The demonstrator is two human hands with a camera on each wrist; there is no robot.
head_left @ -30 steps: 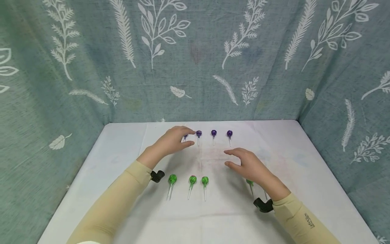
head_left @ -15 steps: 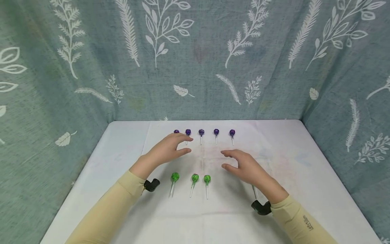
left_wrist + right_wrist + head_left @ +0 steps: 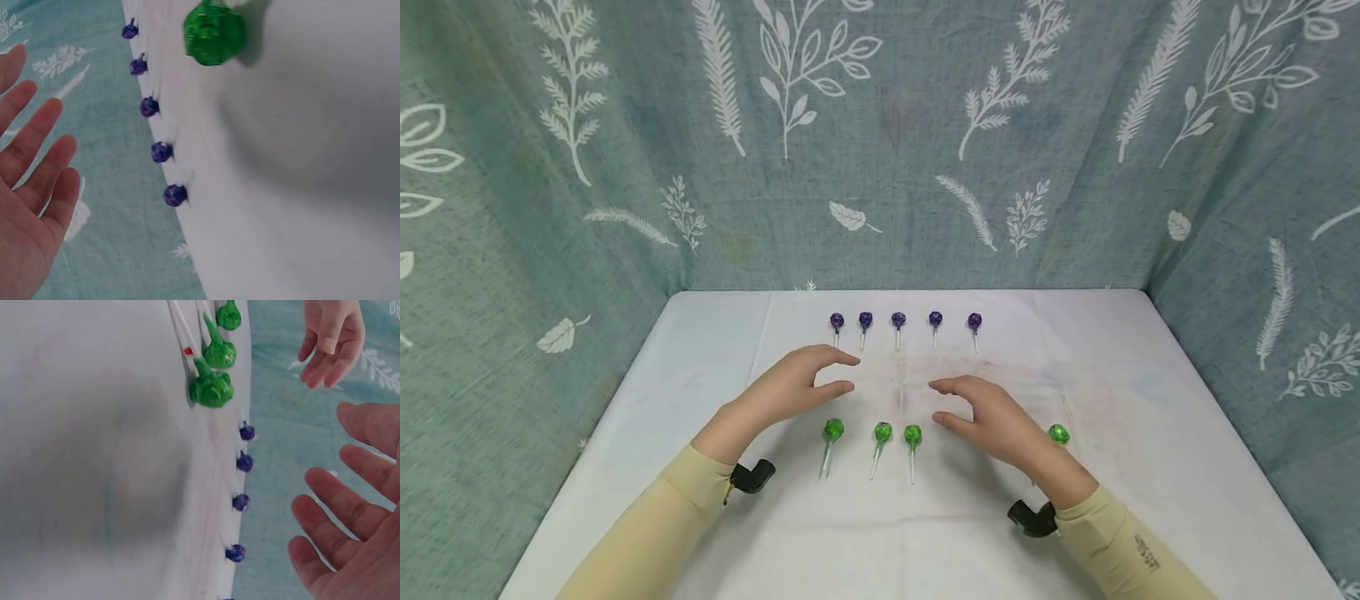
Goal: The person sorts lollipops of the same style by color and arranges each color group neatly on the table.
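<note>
Several purple lollipops (image 3: 898,320) lie in a row near the table's far edge, sticks toward me. Nearer to me is a row of green lollipops (image 3: 882,433). My left hand (image 3: 778,390) hovers over the table between the two rows, fingers relaxed and holding nothing. To the right, my right hand (image 3: 992,421) is also raised, thumb and fingers apart, with nothing in it. A green lollipop (image 3: 1058,433) shows behind the right wrist, its stick mostly covered by the arm. In the right wrist view the spread fingers (image 3: 334,512) touch nothing.
A white cloth-covered table (image 3: 880,558) carries the lollipops. Grey-green leaf-print fabric (image 3: 895,233) hangs as walls at the back and both sides. A small black device (image 3: 752,477) sits at each wrist.
The left hand has drawn back toward me and left, uncovering the leftmost purple lollipops. My right hand has shifted slightly left and nearer, and a green lollipop now shows beside its wrist.
</note>
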